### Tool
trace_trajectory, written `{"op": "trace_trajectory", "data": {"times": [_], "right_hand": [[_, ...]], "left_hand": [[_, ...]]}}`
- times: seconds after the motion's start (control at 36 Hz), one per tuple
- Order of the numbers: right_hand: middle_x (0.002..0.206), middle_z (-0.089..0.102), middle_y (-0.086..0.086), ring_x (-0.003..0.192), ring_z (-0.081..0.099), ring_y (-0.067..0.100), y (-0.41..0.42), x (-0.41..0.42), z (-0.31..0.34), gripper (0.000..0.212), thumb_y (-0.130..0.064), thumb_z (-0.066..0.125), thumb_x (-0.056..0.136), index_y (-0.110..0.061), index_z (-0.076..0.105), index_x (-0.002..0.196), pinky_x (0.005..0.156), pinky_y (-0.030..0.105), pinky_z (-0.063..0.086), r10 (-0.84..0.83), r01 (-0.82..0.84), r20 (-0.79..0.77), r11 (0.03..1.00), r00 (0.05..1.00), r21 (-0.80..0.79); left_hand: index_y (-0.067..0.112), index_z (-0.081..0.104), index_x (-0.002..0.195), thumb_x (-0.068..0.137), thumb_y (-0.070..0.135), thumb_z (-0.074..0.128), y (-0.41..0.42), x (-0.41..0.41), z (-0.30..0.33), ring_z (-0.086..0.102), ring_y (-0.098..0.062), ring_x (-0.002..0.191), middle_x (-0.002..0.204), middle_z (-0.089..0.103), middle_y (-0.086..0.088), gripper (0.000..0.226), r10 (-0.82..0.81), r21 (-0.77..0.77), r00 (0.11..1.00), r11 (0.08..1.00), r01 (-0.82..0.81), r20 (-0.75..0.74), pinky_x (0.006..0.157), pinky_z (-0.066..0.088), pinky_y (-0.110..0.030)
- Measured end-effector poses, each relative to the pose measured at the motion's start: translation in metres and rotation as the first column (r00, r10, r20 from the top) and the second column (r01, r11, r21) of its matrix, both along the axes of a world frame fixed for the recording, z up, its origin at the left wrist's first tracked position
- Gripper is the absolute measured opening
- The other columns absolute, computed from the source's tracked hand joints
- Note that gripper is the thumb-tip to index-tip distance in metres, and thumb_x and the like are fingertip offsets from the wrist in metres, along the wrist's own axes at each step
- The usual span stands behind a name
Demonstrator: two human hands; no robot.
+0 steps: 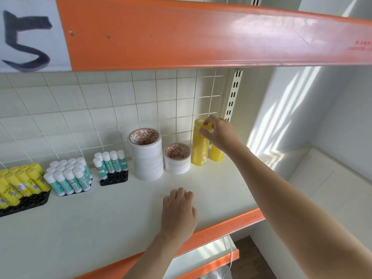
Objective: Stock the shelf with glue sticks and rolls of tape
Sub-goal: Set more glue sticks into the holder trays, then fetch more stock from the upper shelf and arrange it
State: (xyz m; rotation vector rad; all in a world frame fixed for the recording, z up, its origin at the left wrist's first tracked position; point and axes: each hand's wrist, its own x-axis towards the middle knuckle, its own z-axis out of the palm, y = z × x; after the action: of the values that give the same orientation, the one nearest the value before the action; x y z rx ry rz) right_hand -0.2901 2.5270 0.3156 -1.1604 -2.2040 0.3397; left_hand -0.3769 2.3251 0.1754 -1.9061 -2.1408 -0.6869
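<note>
On the white shelf [112,214] stand yellow glue sticks [22,182] and two trays of white-capped glue sticks [69,179] [111,163] at the left. Two stacks of white tape rolls, a tall one [148,158] and a short one [177,159], stand in the middle. A tall stack of clear yellow tape rolls [199,143] rises at the back right, with a shorter stack [217,153] beside it. My right hand [218,132] pinches the top roll of the tall yellow stack. Fingers curled, my left hand [179,212] rests on the shelf, holding nothing.
An orange-edged shelf [201,35] hangs overhead. A wire grid panel [100,109] backs the shelf, with a slotted upright [233,93] at its right. The shelf's orange front edge [237,223] runs below my arms. A white wall [322,117] stands right.
</note>
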Motion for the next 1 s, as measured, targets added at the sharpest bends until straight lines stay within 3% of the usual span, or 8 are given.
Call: {"op": "trace_trajectory", "data": {"times": [0.39,0.56,0.69,0.81,0.92,1.0], "right_hand": [[0.088,0.056,0.004,0.075,0.064,0.031,-0.002,-0.002,0.006,0.03,-0.029,0.072,0.082,-0.015,0.055,0.103,0.062,0.034,0.048,-0.013,0.015,0.058,0.999,0.998,-0.044],[0.101,0.058,0.008,0.09,0.057,0.027,-0.003,-0.001,0.004,0.038,-0.032,0.071,0.083,-0.014,0.055,0.113,0.068,0.03,0.04,-0.008,0.011,0.068,1.0,0.998,-0.029],[0.129,0.051,0.005,0.093,0.056,0.024,-0.01,0.007,0.005,0.04,-0.034,0.068,0.086,-0.017,0.055,0.12,0.075,0.031,0.043,-0.004,0.003,0.062,1.0,0.998,0.017],[0.133,0.049,0.004,0.109,0.056,0.025,-0.028,0.014,0.007,0.041,-0.034,0.063,0.09,-0.016,0.056,0.126,0.079,0.032,0.044,-0.013,0.007,0.056,0.995,0.998,0.095],[0.141,0.045,0.002,0.122,0.05,0.023,-0.054,0.021,0.007,0.046,-0.037,0.059,0.092,-0.021,0.052,0.134,0.087,0.034,0.045,-0.018,0.005,0.108,0.994,0.994,0.112],[0.136,0.051,0.003,0.124,0.048,0.022,-0.081,0.025,0.008,0.044,-0.037,0.057,0.094,-0.02,0.053,0.134,0.093,0.036,0.045,0.001,-0.015,0.104,0.991,0.995,0.135]], "left_hand": [[0.02,0.059,0.077,0.065,0.018,0.054,-0.001,0.0,0.001,0.055,-0.021,0.071,0.077,0.053,0.004,0.013,0.005,-0.021,1.0,1.0,-0.005,0.014,0.059,0.049,-0.036],[0.02,0.058,0.077,0.065,0.018,0.053,-0.002,0.0,0.006,0.055,-0.021,0.072,0.077,0.053,0.004,0.013,0.001,-0.074,0.999,0.997,0.002,0.039,0.06,0.049,-0.036],[0.019,0.06,0.091,0.078,0.017,0.048,-0.002,-0.003,0.011,0.054,-0.023,0.091,0.092,0.056,0.003,0.017,0.007,-0.188,0.994,0.982,0.015,0.111,0.076,0.043,-0.037],[0.022,0.053,0.114,0.093,0.021,0.041,-0.001,-0.007,0.03,0.043,-0.02,0.113,0.116,0.048,0.003,0.024,-0.036,-0.372,0.997,0.926,0.059,0.069,0.092,0.035,-0.032],[0.018,0.055,0.116,0.096,0.027,0.04,-0.006,-0.011,0.058,0.045,-0.024,0.115,0.12,0.048,-0.003,0.027,-0.094,-0.555,0.993,0.824,0.119,0.072,0.093,0.041,-0.036],[0.019,0.059,0.11,0.096,0.028,0.042,-0.02,-0.017,0.082,0.05,-0.023,0.111,0.115,0.051,-0.003,0.024,-0.084,-0.522,0.991,0.844,0.125,0.101,0.09,0.043,-0.036]]}}
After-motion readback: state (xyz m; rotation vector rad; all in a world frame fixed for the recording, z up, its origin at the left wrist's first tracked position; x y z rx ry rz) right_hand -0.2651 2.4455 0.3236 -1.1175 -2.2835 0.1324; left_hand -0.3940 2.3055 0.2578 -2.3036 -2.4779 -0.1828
